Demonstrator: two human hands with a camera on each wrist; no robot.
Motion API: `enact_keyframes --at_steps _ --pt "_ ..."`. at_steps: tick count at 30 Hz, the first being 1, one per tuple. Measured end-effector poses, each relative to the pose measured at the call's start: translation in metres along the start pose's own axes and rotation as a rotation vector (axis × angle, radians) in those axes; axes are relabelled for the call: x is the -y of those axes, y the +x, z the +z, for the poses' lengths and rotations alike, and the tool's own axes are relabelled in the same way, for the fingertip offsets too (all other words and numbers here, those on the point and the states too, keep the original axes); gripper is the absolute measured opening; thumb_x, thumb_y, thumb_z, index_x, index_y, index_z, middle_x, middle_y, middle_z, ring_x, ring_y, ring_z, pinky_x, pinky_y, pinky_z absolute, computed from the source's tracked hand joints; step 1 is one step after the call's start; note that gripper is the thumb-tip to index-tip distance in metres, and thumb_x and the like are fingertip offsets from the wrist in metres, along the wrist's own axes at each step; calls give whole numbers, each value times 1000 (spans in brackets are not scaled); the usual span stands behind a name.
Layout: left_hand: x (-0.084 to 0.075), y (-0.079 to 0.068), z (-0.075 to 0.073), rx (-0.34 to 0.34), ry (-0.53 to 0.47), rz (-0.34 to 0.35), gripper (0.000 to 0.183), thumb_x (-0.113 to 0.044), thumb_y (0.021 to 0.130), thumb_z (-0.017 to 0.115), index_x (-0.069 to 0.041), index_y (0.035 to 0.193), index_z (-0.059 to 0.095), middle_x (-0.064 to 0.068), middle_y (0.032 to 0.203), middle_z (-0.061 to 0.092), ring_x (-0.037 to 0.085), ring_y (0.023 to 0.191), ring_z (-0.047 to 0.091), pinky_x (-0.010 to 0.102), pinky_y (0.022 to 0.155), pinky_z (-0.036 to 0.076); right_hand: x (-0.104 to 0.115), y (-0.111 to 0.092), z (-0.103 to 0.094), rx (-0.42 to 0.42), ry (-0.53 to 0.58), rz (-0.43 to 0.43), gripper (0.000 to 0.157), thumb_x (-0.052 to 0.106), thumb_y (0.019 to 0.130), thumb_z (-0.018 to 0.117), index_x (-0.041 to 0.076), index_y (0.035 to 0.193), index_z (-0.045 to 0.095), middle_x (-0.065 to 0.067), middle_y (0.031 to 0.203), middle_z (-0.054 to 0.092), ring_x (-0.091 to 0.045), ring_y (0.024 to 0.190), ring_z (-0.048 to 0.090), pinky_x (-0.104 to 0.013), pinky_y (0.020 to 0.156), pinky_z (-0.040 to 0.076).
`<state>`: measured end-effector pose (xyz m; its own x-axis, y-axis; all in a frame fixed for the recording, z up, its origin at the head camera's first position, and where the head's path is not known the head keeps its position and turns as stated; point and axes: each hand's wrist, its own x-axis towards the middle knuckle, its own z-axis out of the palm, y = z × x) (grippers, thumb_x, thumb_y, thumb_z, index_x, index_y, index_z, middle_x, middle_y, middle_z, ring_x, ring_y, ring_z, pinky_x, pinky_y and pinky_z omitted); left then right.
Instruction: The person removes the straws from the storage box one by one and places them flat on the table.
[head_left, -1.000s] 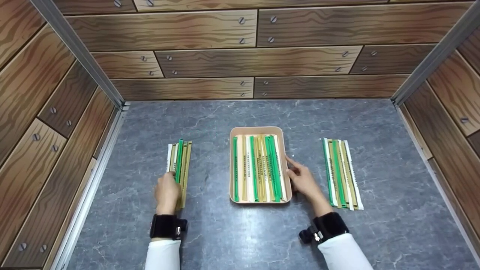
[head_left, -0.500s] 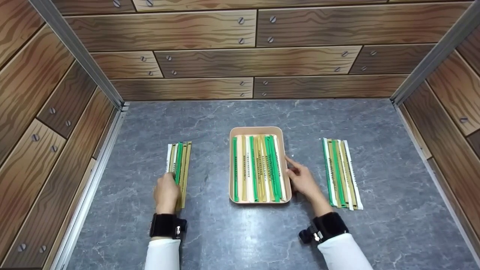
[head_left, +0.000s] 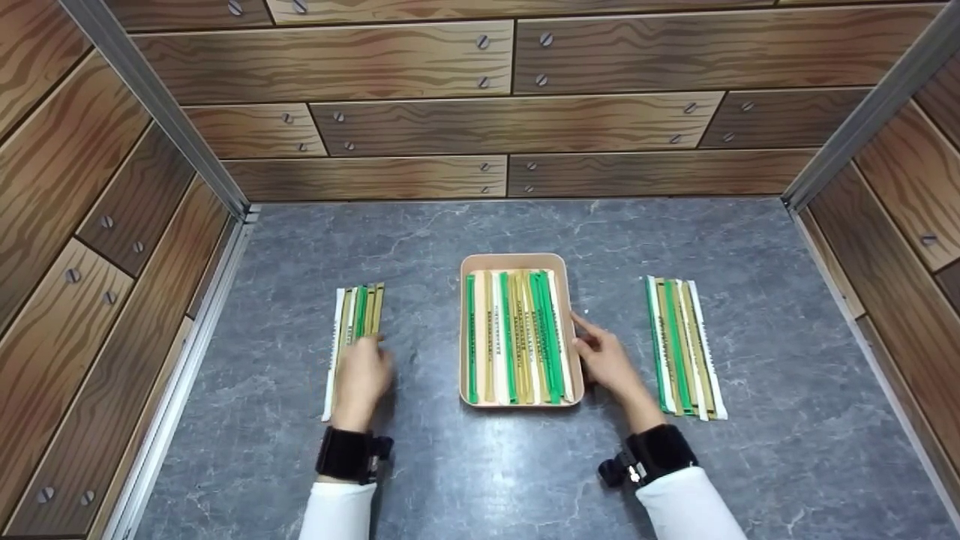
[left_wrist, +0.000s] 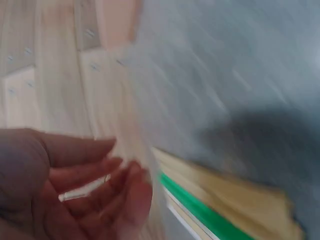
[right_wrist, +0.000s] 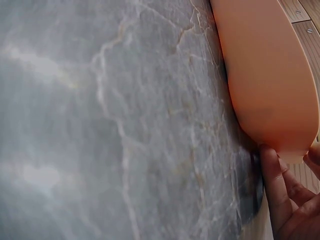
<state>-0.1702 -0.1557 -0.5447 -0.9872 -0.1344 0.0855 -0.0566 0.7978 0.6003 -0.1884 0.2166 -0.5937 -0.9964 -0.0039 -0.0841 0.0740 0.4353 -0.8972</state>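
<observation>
My left hand hovers, blurred, over the right side of the left row of slim wrapped sticks, coloured white, green and gold. Its fingers look loosely curled in the left wrist view, thumb close to them, with gold sticks and a green stick beside them. My right hand touches the right side of a peach tray, index finger extended along its wall. Fingertips rest against the tray's outer wall in the right wrist view. Similar wrapped sticks lie lengthwise side by side inside the tray.
Another row of wrapped sticks lies right of my right hand. Everything sits on a grey marbled tabletop. Wood-patterned panels wall it at the back and both sides, with metal rails at the corners.
My left hand has shifted right across the left row, uncovering the lower end of a white stick and covering the gold ones' lower ends. The right hand and the tray stay put.
</observation>
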Motion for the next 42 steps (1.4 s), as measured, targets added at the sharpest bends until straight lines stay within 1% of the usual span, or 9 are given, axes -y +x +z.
enact_keyframes --at_steps 3,7,12,15,18,22,26,34,42 --pt "-25 -1 5 68 -71 126 31 3 84 62 11 114 65 20 84 70 32 72 67 44 66 56 0 0 0 -1 -3 -3 49 3 96 60 7 143 50 -23 101 67 -30 87 64 -35 72 55" --pt "-55 -5 16 172 -132 228 32 3 87 61 11 118 63 18 87 70 28 75 68 37 67 58 1 -1 -1 -2 -5 -11 49 3 96 60 7 143 49 -23 101 67 -29 88 64 -37 77 54" --pt "-85 -11 37 313 -196 247 37 2 89 62 11 125 57 16 87 69 20 68 66 25 57 55 0 -2 -1 4 -7 -13 49 2 96 58 6 144 48 -22 101 66 -28 88 62 -36 77 52" --pt "-96 -15 51 360 -206 254 39 2 89 63 11 127 56 15 87 69 16 65 64 21 54 53 0 -2 -1 0 -3 -5 49 3 96 59 7 144 49 -21 99 67 -27 86 62 -34 75 52" --pt "-102 -15 66 346 -143 281 38 2 86 66 10 123 59 14 86 68 20 68 64 26 58 54 0 -1 -1 1 -5 -10 49 3 96 59 7 144 49 -20 99 67 -28 87 62 -35 76 52" --pt "-105 -12 82 301 -3 291 39 1 83 70 7 121 62 18 93 66 30 78 66 37 67 57 0 -1 -1 2 0 -12 49 3 96 59 7 144 49 -21 100 67 -28 88 63 -34 76 51" --pt "-105 -10 92 262 85 287 37 7 80 68 6 117 64 20 94 63 32 77 65 39 65 57 0 -1 -1 5 -1 -14 49 4 96 59 8 144 49 -21 100 66 -26 85 62 -32 72 51" --pt "-103 -7 103 207 129 272 26 9 78 65 7 105 64 20 87 59 34 70 65 41 59 56 -1 -1 -1 9 10 -20 49 3 96 59 7 144 49 -23 101 67 -29 86 63 -34 74 53" --pt "-101 -6 111 205 186 277 21 10 77 65 7 97 63 19 83 58 33 69 64 42 58 55 0 -1 -1 17 27 -5 49 3 96 59 6 144 48 -26 106 66 -31 91 64 -38 81 53"
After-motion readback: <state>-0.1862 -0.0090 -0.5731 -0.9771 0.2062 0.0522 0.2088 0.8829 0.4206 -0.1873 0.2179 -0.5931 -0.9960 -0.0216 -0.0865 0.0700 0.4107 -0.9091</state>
